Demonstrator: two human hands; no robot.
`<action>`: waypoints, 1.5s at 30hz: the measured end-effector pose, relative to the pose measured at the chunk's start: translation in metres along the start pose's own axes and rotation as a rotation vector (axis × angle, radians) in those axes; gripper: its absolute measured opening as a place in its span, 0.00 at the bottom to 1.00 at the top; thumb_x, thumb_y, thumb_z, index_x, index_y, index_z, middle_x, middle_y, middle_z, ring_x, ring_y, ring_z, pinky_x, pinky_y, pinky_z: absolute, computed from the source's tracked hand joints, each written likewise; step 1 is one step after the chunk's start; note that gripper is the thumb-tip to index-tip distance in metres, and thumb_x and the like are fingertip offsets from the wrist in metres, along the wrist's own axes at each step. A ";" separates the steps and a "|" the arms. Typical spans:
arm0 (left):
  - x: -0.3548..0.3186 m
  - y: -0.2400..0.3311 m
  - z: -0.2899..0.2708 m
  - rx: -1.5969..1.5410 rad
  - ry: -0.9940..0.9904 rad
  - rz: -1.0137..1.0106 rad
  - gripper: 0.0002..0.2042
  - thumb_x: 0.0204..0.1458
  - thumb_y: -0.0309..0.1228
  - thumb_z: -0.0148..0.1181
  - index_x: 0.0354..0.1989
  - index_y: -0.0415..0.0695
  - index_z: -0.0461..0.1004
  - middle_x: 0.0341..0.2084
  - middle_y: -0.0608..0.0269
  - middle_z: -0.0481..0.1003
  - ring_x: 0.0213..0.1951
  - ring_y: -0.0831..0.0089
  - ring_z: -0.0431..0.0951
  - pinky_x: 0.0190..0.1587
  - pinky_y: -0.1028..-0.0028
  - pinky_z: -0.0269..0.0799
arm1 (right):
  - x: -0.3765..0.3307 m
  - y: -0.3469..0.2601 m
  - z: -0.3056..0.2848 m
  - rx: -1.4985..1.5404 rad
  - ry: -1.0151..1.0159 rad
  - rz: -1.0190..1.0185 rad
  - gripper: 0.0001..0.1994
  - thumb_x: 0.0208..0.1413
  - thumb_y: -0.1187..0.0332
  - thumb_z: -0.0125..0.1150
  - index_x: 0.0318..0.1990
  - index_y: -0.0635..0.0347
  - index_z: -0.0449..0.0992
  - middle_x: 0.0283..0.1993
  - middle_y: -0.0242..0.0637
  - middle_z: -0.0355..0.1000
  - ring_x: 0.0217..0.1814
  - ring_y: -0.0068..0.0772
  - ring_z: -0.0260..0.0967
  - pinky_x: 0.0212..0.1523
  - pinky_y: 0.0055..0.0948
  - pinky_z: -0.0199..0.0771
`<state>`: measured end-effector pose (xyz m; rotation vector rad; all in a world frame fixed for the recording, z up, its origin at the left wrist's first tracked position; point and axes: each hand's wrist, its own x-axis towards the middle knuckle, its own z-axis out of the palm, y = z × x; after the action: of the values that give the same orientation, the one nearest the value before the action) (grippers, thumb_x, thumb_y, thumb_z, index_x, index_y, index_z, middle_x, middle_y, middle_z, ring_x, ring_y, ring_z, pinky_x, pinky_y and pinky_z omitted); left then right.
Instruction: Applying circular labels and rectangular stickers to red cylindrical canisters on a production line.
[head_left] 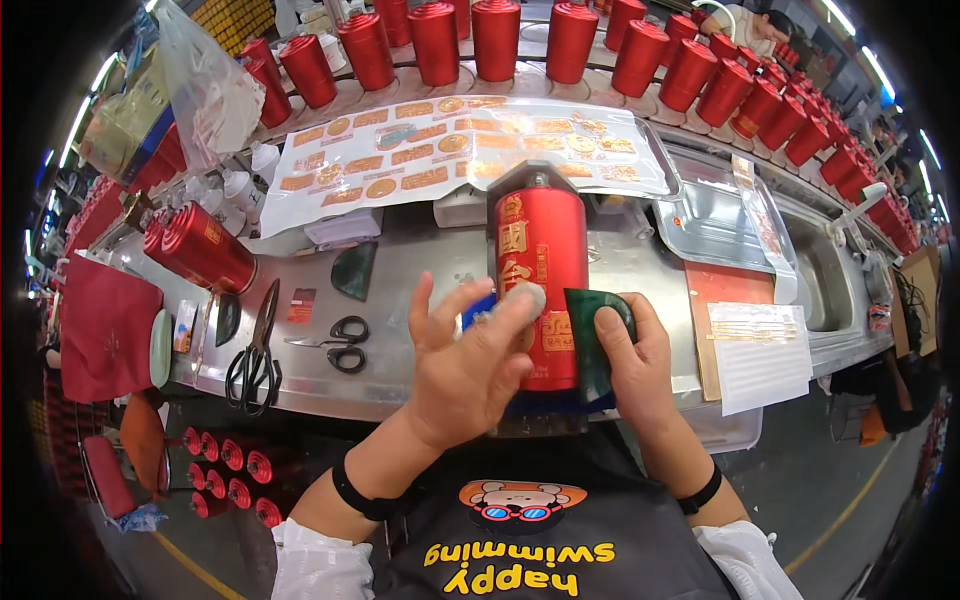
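Steel bench [425, 300] | left fingers [500, 322] splayed over red canister [562, 275], gripping nothing | right fingers [617, 338] pinching green scraper [590, 348]

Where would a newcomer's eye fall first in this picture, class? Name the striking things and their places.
First, the shiny red bottle with gold decoration, in the centre between the left hand and the right hand, which holds a dark green curved plate. Beyond it lies a white sheet of gold designs, and more red bottles curve along the top.
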<state>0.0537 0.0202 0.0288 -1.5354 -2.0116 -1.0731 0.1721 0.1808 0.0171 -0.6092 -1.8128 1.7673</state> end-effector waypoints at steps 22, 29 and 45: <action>-0.003 0.001 0.014 -0.259 0.082 -0.106 0.21 0.60 0.42 0.48 0.56 0.41 0.67 0.51 0.55 0.72 0.59 0.57 0.61 0.66 0.56 0.43 | 0.001 0.005 -0.002 -0.037 -0.021 -0.042 0.14 0.62 0.60 0.56 0.39 0.65 0.69 0.28 0.29 0.69 0.31 0.16 0.62 0.32 0.19 0.65; 0.000 -0.016 0.017 -0.029 -0.101 0.174 0.23 0.61 0.50 0.40 0.55 0.50 0.71 0.45 0.68 0.77 0.57 0.65 0.65 0.68 0.52 0.37 | 0.002 0.006 -0.003 -0.008 -0.020 -0.042 0.13 0.62 0.61 0.56 0.40 0.64 0.69 0.29 0.29 0.69 0.31 0.15 0.62 0.33 0.18 0.65; 0.007 0.010 0.010 0.264 -0.193 0.194 0.39 0.39 0.49 0.68 0.61 0.47 0.63 0.53 0.58 0.72 0.62 0.57 0.61 0.66 0.45 0.34 | -0.001 -0.005 -0.010 0.523 0.015 0.117 0.10 0.60 0.68 0.57 0.46 0.62 0.68 0.39 0.32 0.72 0.39 0.16 0.68 0.40 0.21 0.71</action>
<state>0.0622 0.0337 0.0308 -1.6996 -1.9822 -0.5787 0.1796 0.1870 0.0225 -0.5161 -1.2407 2.1918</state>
